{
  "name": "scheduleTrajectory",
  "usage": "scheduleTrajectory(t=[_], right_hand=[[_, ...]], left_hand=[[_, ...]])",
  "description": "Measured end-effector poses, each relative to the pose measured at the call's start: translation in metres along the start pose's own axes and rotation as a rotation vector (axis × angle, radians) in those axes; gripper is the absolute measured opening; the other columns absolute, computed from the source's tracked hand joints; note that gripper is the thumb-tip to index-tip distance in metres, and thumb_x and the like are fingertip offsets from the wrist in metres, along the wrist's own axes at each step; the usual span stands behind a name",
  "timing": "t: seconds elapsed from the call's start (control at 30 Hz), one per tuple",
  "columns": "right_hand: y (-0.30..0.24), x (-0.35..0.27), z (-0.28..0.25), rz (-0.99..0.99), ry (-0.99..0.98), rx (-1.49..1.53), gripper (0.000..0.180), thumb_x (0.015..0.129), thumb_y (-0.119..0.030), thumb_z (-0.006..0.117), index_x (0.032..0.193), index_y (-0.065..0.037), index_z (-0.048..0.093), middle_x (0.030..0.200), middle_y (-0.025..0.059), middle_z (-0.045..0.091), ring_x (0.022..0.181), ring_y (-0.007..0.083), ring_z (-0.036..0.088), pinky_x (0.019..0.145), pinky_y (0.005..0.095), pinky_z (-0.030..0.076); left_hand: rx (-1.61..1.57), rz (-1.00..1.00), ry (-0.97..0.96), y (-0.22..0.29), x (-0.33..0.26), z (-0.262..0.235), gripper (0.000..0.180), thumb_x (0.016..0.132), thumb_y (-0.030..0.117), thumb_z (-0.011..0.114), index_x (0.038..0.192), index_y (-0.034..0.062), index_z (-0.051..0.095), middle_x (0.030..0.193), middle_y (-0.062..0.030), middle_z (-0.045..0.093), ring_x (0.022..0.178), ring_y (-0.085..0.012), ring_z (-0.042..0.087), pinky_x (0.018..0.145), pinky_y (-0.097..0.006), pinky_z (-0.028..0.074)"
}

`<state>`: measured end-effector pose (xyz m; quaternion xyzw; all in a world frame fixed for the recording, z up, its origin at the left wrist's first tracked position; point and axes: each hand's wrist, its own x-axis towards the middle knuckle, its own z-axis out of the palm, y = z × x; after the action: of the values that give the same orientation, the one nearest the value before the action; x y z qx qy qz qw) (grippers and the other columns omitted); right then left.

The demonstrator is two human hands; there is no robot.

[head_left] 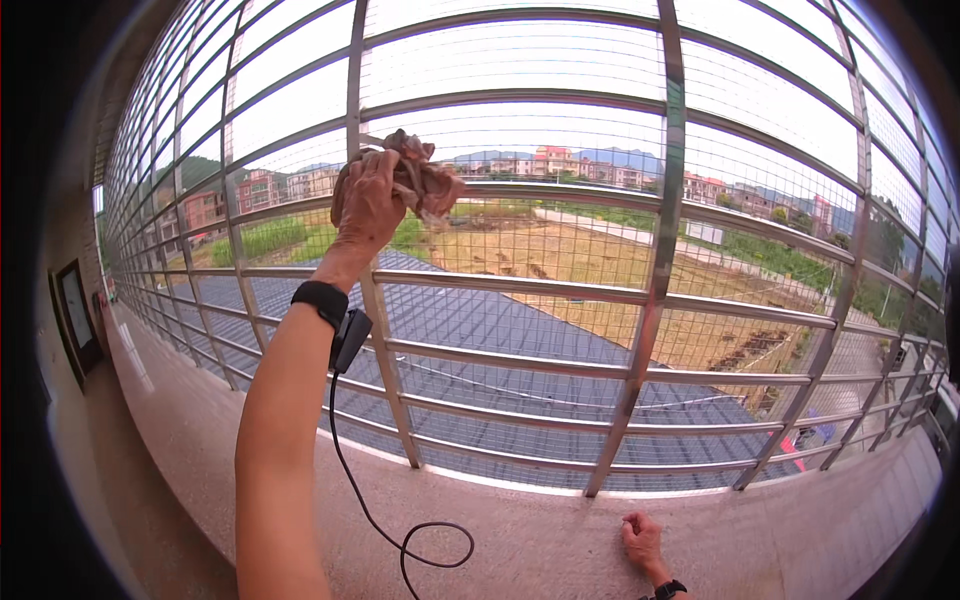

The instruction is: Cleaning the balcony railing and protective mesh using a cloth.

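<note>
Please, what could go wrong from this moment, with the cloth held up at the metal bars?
1. The left hand holds the crumpled cloth right at the metal grille. A loose grip could let it slip through the gaps and fall outside.
2. The black cable hangs from the wrist device and loops over the ledge; it might snag.
3. The right hand rests on that ledge while the left arm reaches high, so balance may suffer.

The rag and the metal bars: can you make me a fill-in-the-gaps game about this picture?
1. The left hand presses a crumpled ____ against the metal railing.
2. The right hand rests flat on the stone ____.
3. A black ____ hangs from the wristband.

Missing words: rag; ledge; cable.
</note>
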<state>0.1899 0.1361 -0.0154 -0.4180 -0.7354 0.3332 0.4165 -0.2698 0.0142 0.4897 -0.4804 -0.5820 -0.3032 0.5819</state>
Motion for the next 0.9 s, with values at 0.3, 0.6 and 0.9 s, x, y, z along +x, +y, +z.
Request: scheduleTrajectory(t=[0.3, 0.6, 0.9], right_hand=[[0.002, 0.007, 0.006, -0.056, 0.025, -0.095, 0.009, 0.079, -0.01, 0.061, 0.086, -0.004, 0.064, 0.062, 0.008, 0.061, 0.053, 0.0147, 0.058, 0.054, 0.0292, 0.048], [-0.009, 0.005, 0.005, -0.037, 0.033, -0.043, 0.009, 0.081, -0.006, 0.057, 0.086, -0.001, 0.062, 0.059, 0.0054, 0.058, 0.053, 0.0099, 0.055, 0.052, 0.0274, 0.046], [-0.005, 0.005, 0.003, 0.027, -0.079, -0.014, 0.009, 0.082, -0.003, 0.055, 0.09, -0.002, 0.059, 0.066, 0.002, 0.057, 0.06, 0.0079, 0.053, 0.055, 0.0258, 0.045]], left_hand=[[-0.148, -0.089, 0.053, 0.063, 0.012, 0.012, 0.02, 0.085, 0.018, 0.057, 0.097, 0.0024, 0.054, 0.089, -0.0187, 0.061, 0.085, -0.0336, 0.061, 0.083, -0.043, 0.043], [-0.544, 0.218, 0.078, 0.208, 0.016, 0.013, 0.037, 0.069, 0.004, 0.07, 0.102, 0.0051, 0.053, 0.11, -0.0154, 0.048, 0.106, -0.0329, 0.042, 0.095, -0.049, 0.035], [-0.272, 0.449, -0.013, 0.113, -0.064, 0.015, 0.029, 0.075, 0.008, 0.063, 0.102, 0.0081, 0.053, 0.096, -0.0121, 0.05, 0.095, -0.0304, 0.046, 0.091, -0.042, 0.038]])
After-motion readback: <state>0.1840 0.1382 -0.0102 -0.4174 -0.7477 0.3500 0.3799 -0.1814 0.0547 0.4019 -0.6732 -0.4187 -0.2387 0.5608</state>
